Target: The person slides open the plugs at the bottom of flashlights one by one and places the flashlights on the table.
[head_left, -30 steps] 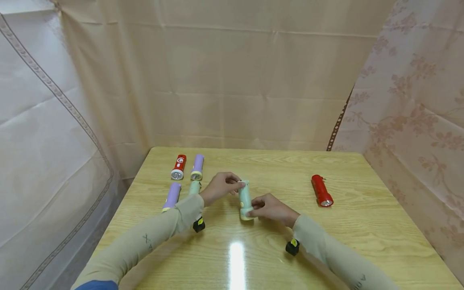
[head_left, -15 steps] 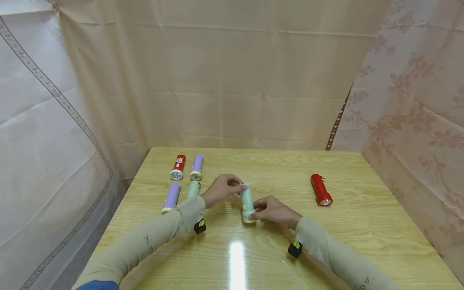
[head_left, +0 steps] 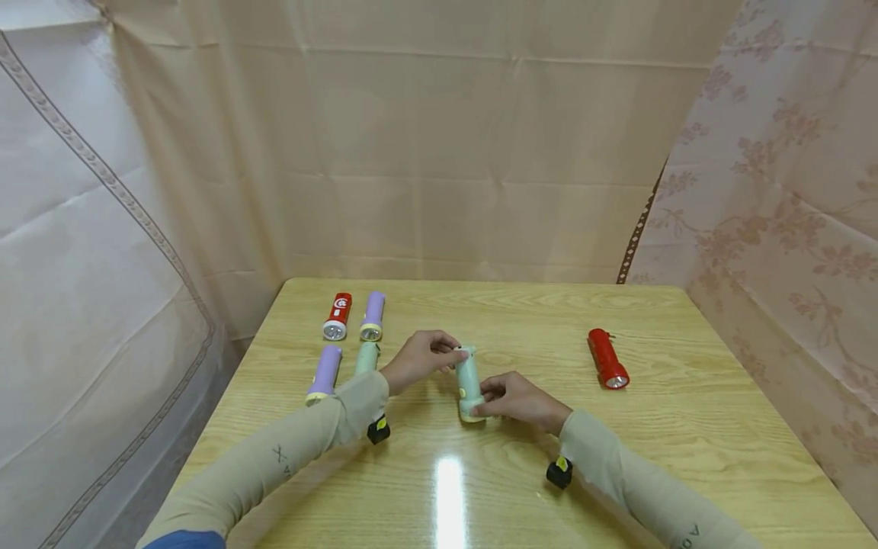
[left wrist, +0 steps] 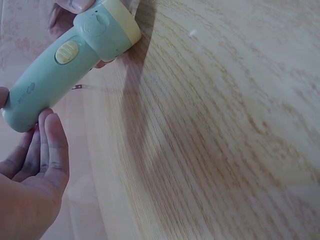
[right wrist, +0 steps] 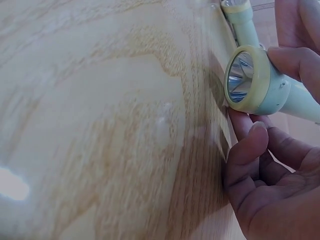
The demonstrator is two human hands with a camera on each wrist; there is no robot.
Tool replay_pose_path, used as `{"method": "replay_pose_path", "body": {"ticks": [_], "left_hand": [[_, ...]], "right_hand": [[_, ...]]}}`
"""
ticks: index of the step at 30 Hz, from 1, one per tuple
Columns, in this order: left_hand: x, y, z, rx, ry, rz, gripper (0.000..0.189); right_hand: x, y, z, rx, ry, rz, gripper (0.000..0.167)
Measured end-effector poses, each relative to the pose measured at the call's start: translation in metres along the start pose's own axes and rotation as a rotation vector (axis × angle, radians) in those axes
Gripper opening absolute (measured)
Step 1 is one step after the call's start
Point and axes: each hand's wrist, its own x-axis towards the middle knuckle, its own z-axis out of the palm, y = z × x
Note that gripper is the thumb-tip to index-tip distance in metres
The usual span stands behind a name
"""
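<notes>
Between my hands a mint-green flashlight (head_left: pixel 469 385) is tilted, its pale yellow lens end nearer me. My left hand (head_left: pixel 421 360) pinches the tail end between thumb and fingertips. At the wider head, my right hand (head_left: pixel 521 400) grips the flashlight between thumb and fingers. The left wrist view shows a yellow switch (left wrist: pixel 67 52) on the flashlight's body. In the right wrist view the reflector (right wrist: pixel 241 77) faces the camera and looks unlit. Whether the head touches the wooden table (head_left: pixel 521 328) I cannot tell.
At the left lie a red-and-white flashlight (head_left: pixel 338 316), a purple one (head_left: pixel 373 316), another purple flashlight (head_left: pixel 325 374) and a second mint-green one (head_left: pixel 366 357), partly hidden by my left sleeve. A red flashlight (head_left: pixel 607 360) lies at the right. Cloth curtains (head_left: pixel 466 152) stand behind the table.
The mint-green flashlight and both hands have shifted slightly right and nearer me since a second ago. Over the last half second they have hardly moved.
</notes>
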Motion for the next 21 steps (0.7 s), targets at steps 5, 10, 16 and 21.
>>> {"method": "replay_pose_path", "body": {"ticks": [5, 10, 16, 21], "left_hand": [[-0.002, 0.002, 0.001, 0.0, -0.001, 0.02, 0.043], [-0.004, 0.003, 0.002, -0.002, -0.016, 0.059, 0.041], [-0.006, 0.002, 0.001, 0.049, -0.029, 0.127, 0.035], [-0.01, 0.003, 0.002, 0.084, -0.056, 0.199, 0.03]], "right_hand": [[0.0, 0.001, 0.001, 0.001, -0.006, -0.016, 0.036], [-0.001, 0.0, 0.003, -0.006, -0.002, -0.027, 0.037], [-0.001, 0.001, 0.006, -0.045, 0.019, -0.038, 0.039], [-0.003, 0.0, 0.009, -0.082, 0.046, -0.04, 0.04]]}}
